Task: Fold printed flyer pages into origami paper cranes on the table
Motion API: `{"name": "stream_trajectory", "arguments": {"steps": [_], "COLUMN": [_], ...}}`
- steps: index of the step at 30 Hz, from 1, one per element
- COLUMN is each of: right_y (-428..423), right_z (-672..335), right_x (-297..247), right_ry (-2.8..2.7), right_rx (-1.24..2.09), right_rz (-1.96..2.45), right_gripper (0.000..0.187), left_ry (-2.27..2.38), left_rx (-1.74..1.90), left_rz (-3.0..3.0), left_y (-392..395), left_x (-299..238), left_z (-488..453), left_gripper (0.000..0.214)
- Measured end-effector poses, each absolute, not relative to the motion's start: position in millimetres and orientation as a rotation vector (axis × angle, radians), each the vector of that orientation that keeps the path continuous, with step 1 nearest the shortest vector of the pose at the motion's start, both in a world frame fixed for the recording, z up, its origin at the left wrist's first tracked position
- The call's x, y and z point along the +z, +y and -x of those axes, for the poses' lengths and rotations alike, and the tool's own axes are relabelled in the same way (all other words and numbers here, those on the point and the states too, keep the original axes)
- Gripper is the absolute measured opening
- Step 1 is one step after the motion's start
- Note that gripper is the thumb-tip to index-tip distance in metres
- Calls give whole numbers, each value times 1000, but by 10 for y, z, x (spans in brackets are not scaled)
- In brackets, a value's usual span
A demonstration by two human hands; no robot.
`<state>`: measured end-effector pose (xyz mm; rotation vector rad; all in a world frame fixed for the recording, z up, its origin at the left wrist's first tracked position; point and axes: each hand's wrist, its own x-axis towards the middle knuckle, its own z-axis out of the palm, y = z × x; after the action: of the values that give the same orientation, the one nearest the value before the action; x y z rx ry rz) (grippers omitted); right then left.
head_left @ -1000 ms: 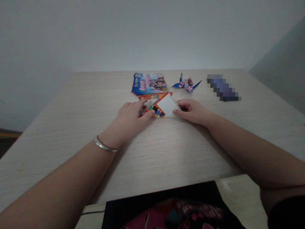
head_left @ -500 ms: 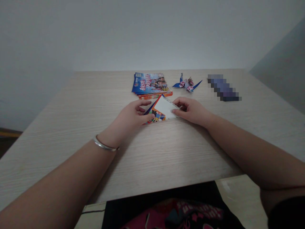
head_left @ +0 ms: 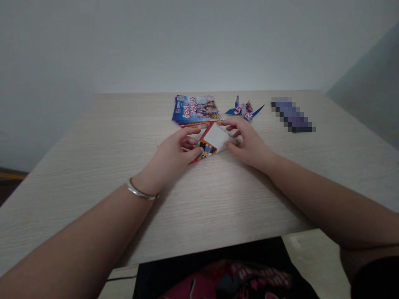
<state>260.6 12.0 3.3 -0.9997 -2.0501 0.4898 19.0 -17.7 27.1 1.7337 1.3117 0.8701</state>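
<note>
My left hand (head_left: 173,150) and right hand (head_left: 249,144), both half-open, touched the folded paper (head_left: 215,137) between them on the bench (head_left: 205,207); leaflets (head_left: 197,109) lay just behind, a paper crane (head_left: 245,111) beyond my right hand.

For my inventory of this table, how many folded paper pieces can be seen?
2: one white-and-orange piece between the left hand and the right hand, and one blue winged figure right of the printed stack. The hands may hide others.

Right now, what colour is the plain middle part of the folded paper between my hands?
White; the folded paper shows it best in the head view.
</note>
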Motion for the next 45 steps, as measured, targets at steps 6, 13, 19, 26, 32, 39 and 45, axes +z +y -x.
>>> {"name": "stream_trajectory", "arguments": {"steps": [6,13,19,26,32,39,45], "right_y": [84,23,-16,-30,-50,-46,-54], "right_z": [-2480,-2399,-2354,-2334,-2316,-2320,-2301], "right_x": [28,90,126,93,119,101,96], "right_ry": [-1902,-1819,-1829,-1754,-1733,-1727,-1736], "right_rx": [661,786,876,945,983,1010,977], "right_rz": [1105,1124,1068,1047,1027,1043,1011], "right_gripper": [24,21,22,28,24,28,27], "left_ry": [1247,1116,1246,1302,1302,1317,1300], "left_rx": [929,1002,1064,1108,1124,1116,1121], "left_rz": [-1814,-1835,-1921,-1993,-2018,-2032,-2054], "left_y": [-149,-205,-271,-299,-311,-313,-321], "left_x": [161,186,264,263,256,248,243], "left_z": [-191,-228,-250,-261,-253,-242,-248], "left_gripper": [48,49,37,33,30,30,29]}}
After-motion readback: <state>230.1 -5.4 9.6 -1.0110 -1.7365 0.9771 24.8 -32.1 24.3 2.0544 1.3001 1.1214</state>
